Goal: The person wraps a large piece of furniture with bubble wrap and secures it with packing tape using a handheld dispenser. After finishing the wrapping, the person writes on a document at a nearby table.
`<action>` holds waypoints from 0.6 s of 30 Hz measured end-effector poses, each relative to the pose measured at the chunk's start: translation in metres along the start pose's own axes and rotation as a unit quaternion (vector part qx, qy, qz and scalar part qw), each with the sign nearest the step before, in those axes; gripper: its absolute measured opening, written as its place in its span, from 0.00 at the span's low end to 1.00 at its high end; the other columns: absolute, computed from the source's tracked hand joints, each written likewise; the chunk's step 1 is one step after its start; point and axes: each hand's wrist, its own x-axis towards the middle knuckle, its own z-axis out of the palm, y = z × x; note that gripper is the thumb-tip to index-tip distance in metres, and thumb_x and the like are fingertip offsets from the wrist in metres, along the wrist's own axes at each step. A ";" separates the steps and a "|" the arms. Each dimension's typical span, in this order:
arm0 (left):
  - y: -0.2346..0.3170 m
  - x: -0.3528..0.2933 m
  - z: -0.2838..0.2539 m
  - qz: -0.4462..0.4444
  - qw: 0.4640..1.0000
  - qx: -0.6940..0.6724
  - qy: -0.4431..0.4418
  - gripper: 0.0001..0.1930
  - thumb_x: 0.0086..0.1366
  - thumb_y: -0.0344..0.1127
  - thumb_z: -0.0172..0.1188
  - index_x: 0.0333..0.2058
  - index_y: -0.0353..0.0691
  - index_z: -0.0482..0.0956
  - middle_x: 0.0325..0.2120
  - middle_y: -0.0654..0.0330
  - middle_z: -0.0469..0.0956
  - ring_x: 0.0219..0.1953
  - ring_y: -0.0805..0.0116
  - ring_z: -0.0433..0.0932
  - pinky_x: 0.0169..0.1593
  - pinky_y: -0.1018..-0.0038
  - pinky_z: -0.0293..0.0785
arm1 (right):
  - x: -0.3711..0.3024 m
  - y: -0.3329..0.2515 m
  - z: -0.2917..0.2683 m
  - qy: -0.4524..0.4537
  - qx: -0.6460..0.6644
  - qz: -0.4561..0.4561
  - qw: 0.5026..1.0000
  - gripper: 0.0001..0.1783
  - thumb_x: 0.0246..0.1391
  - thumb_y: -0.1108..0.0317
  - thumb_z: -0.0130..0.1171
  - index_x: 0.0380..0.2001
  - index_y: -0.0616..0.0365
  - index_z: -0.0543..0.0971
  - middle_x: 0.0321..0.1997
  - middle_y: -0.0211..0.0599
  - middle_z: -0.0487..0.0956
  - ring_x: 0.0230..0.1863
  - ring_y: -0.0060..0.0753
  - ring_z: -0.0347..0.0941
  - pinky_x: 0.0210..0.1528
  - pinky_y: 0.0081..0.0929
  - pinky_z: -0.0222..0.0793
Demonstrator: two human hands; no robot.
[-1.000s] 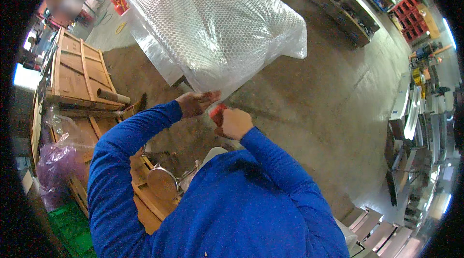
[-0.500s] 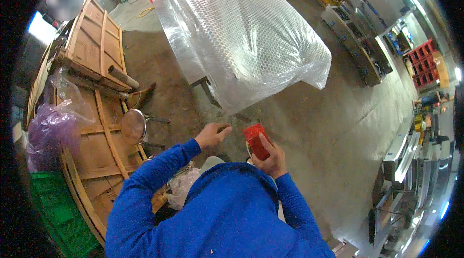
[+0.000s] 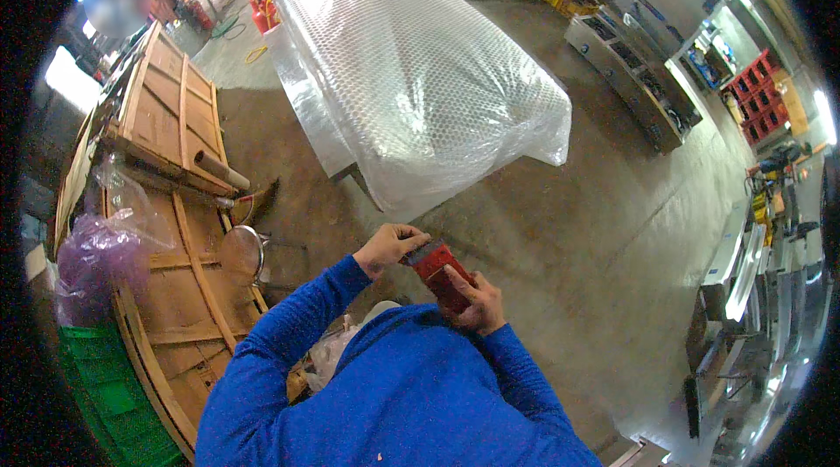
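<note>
In front of my body, my right hand (image 3: 477,303) is closed around a red, flat-faced hand-held tape dispenser (image 3: 444,277), its thumb lying across the top face. My left hand (image 3: 391,248) pinches at the dispenser's far end, where a short greyish strip that looks like the tape end (image 3: 426,251) shows beside the fingertips. Just beyond both hands is the near corner of a long, large object covered in bubble wrap (image 3: 437,91). Its left side shows a bare, shiny metal panel (image 3: 306,104).
On the left stand wooden crate panels (image 3: 188,248), a round stool (image 3: 243,253), purple plastic film (image 3: 101,261) and a green crate (image 3: 114,388). A red gas cylinder (image 3: 262,10) is behind. To the right are a long metal unit (image 3: 626,78), red crates (image 3: 759,95) and stacked metal parts (image 3: 744,292).
My left hand has closed on the dispenser's far end, from apart. My right hand has brought the dispenser left and tilted it. The wrapped object sits slightly further left in view.
</note>
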 end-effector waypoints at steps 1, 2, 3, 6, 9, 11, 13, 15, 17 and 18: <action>0.006 0.002 0.003 0.015 0.999 0.032 0.012 0.15 0.65 0.45 0.65 0.37 0.38 0.85 0.28 0.66 0.82 0.28 0.77 0.76 0.31 0.76 0.73 | -0.001 0.001 -0.001 0.010 -0.002 0.003 1.000 0.45 0.36 0.55 0.72 0.64 0.32 0.71 0.35 0.46 0.78 0.29 0.50 0.77 0.31 0.45 0.77; 0.013 0.003 0.007 0.022 0.997 0.066 0.014 0.15 0.65 0.45 0.64 0.38 0.38 0.85 0.28 0.65 0.82 0.27 0.77 0.76 0.31 0.76 0.73 | -0.002 0.001 -0.002 0.017 0.005 0.005 1.000 0.45 0.37 0.55 0.72 0.64 0.33 0.71 0.36 0.46 0.78 0.30 0.50 0.78 0.31 0.45 0.77; 0.022 0.003 0.010 0.023 0.993 0.108 0.032 0.14 0.64 0.44 0.64 0.38 0.38 0.85 0.27 0.63 0.83 0.27 0.77 0.77 0.31 0.77 0.73 | -0.002 0.001 -0.002 0.021 0.007 0.014 1.000 0.45 0.37 0.55 0.72 0.64 0.34 0.71 0.36 0.47 0.79 0.30 0.51 0.78 0.31 0.44 0.77; 0.064 -0.003 0.022 0.120 0.932 0.327 0.097 0.09 0.64 0.38 0.62 0.33 0.39 0.84 0.25 0.58 0.81 0.25 0.69 0.78 0.29 0.72 0.74 | -0.001 0.000 -0.002 0.047 0.032 0.057 0.997 0.45 0.37 0.56 0.72 0.64 0.36 0.71 0.37 0.47 0.79 0.32 0.51 0.80 0.32 0.43 0.78; 0.125 -0.018 0.034 0.358 0.727 0.538 0.231 0.07 0.58 0.35 0.63 0.32 0.39 0.81 0.28 0.53 0.80 0.29 0.58 0.80 0.32 0.64 0.76 | 0.008 -0.001 -0.001 0.068 0.066 0.081 0.992 0.44 0.37 0.57 0.71 0.63 0.36 0.72 0.37 0.47 0.79 0.34 0.52 0.81 0.34 0.42 0.79; 0.170 -0.030 0.029 0.439 0.639 0.567 0.277 0.06 0.59 0.32 0.60 0.24 0.41 0.76 0.24 0.55 0.76 0.31 0.54 0.78 0.32 0.59 0.74 | 0.019 -0.001 0.001 0.079 0.090 0.069 0.990 0.44 0.37 0.57 0.71 0.64 0.37 0.72 0.38 0.48 0.79 0.35 0.53 0.81 0.35 0.43 0.79; 0.204 -0.038 0.021 0.419 0.611 0.609 0.284 0.05 0.57 0.33 0.60 0.25 0.41 0.76 0.25 0.56 0.77 0.33 0.56 0.78 0.36 0.60 0.74 | 0.033 0.000 0.004 0.103 0.119 0.043 0.987 0.44 0.37 0.57 0.71 0.64 0.36 0.71 0.38 0.49 0.79 0.35 0.54 0.81 0.37 0.44 0.79; 0.220 -0.044 0.015 0.423 0.582 0.631 0.290 0.04 0.56 0.33 0.61 0.25 0.41 0.77 0.25 0.58 0.77 0.33 0.57 0.78 0.38 0.61 0.74 | 0.049 0.002 0.010 0.096 0.134 0.035 0.986 0.45 0.37 0.57 0.71 0.65 0.36 0.70 0.41 0.49 0.79 0.35 0.55 0.81 0.38 0.44 0.80; 0.220 -0.046 0.010 0.423 0.572 0.641 0.289 0.03 0.55 0.33 0.61 0.25 0.42 0.77 0.25 0.59 0.76 0.33 0.58 0.77 0.40 0.61 0.72 | 0.062 0.003 0.019 0.104 0.136 0.015 0.985 0.45 0.37 0.57 0.71 0.65 0.36 0.70 0.43 0.49 0.79 0.36 0.55 0.81 0.39 0.44 0.80; 0.216 -0.047 0.008 0.427 0.562 0.646 0.291 0.03 0.55 0.32 0.61 0.25 0.42 0.77 0.24 0.59 0.76 0.33 0.59 0.76 0.40 0.61 0.71 | 0.068 0.003 0.025 0.110 0.133 -0.002 0.985 0.46 0.37 0.57 0.71 0.65 0.36 0.69 0.45 0.48 0.80 0.37 0.55 0.81 0.40 0.44 0.80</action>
